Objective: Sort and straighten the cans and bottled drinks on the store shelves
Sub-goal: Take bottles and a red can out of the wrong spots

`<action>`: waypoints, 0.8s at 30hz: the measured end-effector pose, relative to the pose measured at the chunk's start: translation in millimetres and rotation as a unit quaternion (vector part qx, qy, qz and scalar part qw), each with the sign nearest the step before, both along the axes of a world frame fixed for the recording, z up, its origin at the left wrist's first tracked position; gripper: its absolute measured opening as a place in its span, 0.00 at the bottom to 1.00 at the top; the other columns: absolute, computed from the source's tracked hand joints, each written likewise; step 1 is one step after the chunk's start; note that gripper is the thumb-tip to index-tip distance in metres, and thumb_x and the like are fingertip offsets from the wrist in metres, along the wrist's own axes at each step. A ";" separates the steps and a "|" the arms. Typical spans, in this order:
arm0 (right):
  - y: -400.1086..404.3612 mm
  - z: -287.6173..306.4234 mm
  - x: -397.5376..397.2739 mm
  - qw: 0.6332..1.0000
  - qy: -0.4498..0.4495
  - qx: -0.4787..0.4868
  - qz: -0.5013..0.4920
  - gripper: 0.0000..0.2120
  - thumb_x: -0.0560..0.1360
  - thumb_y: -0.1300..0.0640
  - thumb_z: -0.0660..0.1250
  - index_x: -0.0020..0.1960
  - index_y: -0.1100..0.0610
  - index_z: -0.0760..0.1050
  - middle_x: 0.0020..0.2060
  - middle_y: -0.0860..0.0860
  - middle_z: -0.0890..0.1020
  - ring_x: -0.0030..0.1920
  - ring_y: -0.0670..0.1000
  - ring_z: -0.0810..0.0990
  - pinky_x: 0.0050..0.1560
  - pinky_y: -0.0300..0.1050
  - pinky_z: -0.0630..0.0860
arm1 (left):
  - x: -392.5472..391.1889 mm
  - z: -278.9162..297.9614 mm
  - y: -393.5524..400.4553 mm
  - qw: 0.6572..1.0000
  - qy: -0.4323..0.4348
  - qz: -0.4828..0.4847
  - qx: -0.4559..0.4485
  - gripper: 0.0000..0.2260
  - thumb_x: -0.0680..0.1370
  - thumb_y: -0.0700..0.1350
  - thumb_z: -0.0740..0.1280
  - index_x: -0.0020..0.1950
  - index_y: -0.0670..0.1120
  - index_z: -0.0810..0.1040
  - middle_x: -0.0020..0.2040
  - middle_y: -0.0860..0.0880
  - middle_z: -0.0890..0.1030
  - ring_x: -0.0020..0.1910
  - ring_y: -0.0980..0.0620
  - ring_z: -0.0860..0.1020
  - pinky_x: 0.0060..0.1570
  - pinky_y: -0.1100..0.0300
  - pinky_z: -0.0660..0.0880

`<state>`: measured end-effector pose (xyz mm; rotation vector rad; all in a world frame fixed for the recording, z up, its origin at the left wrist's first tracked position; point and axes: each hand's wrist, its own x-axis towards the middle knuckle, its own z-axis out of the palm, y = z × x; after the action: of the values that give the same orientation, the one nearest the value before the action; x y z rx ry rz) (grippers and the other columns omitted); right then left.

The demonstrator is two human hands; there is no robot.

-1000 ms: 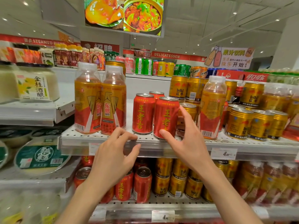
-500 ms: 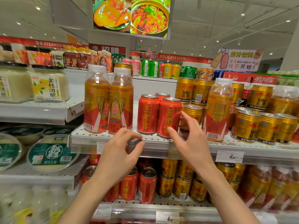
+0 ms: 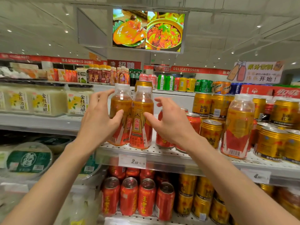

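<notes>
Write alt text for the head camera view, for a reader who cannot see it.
A person's left hand and right hand, fingers spread, close in on two orange drink bottles standing side by side on a white store shelf. Red cans and gold cans stand to the right.

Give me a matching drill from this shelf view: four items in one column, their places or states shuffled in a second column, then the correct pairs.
Items:
1. pair of bottles
2. lone bottle
3. red cans
4. price tag

Places or states:
A. on the shelf edge, below the pair
B. lower shelf, in a row
C. between the left hand and right hand
D. standing among gold cans at the right

Pairs: 1-C, 2-D, 3-B, 4-A
</notes>
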<state>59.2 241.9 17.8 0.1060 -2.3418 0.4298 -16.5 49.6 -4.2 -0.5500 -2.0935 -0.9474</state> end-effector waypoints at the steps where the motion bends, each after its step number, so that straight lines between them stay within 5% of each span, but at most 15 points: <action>1: -3.9 2.4 -8.6 1.000 -0.025 -0.011 0.001 0.31 0.77 0.38 0.66 0.74 0.51 0.65 0.64 0.49 0.77 0.62 0.51 0.78 0.60 0.46 0.75 | -3.7 1.9 -1.9 1.000 -0.014 -0.010 -0.008 0.29 0.77 0.52 0.70 0.76 0.55 0.63 0.70 0.47 0.71 0.64 0.49 0.74 0.62 0.45 0.74; 8: -18.5 -12.2 -34.5 0.996 -0.049 -0.071 0.018 0.50 0.71 0.36 0.73 0.80 0.50 0.47 0.59 0.49 0.82 0.54 0.53 0.84 0.53 0.53 0.83 | -12.0 -5.5 -8.8 0.998 -0.019 -0.062 -0.025 0.34 0.77 0.55 0.71 0.78 0.59 0.57 0.71 0.50 0.73 0.66 0.50 0.75 0.65 0.40 0.73; 13: -13.9 -18.8 -24.2 0.995 -0.002 -0.094 0.041 0.48 0.70 0.36 0.74 0.80 0.49 0.53 0.65 0.47 0.79 0.60 0.50 0.81 0.59 0.49 0.80 | -13.8 -8.7 -9.3 0.997 -0.011 -0.062 -0.037 0.35 0.78 0.54 0.70 0.80 0.56 0.56 0.72 0.49 0.72 0.67 0.50 0.74 0.67 0.45 0.72; 18: -11.4 -27.7 -3.4 0.990 0.043 -0.116 0.066 0.40 0.66 0.32 0.74 0.72 0.46 0.67 0.57 0.42 0.82 0.55 0.45 0.81 0.54 0.49 0.82 | -12.6 -10.0 -10.9 0.997 -0.007 -0.069 -0.043 0.36 0.78 0.52 0.70 0.81 0.56 0.54 0.73 0.50 0.72 0.69 0.51 0.72 0.68 0.46 0.72; 24: -5.4 -41.3 31.3 0.979 0.064 -0.164 0.101 0.38 0.66 0.36 0.77 0.71 0.41 0.66 0.59 0.36 0.78 0.58 0.36 0.78 0.57 0.37 0.79 | 1.5 -26.3 -11.2 0.995 -0.005 -0.096 -0.022 0.32 0.79 0.50 0.69 0.80 0.56 0.59 0.71 0.51 0.69 0.59 0.52 0.78 0.60 0.52 0.78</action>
<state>90.6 236.6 -23.5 0.2089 -2.1112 0.8778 -15.0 38.4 -30.5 -0.7826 -2.1019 -1.0153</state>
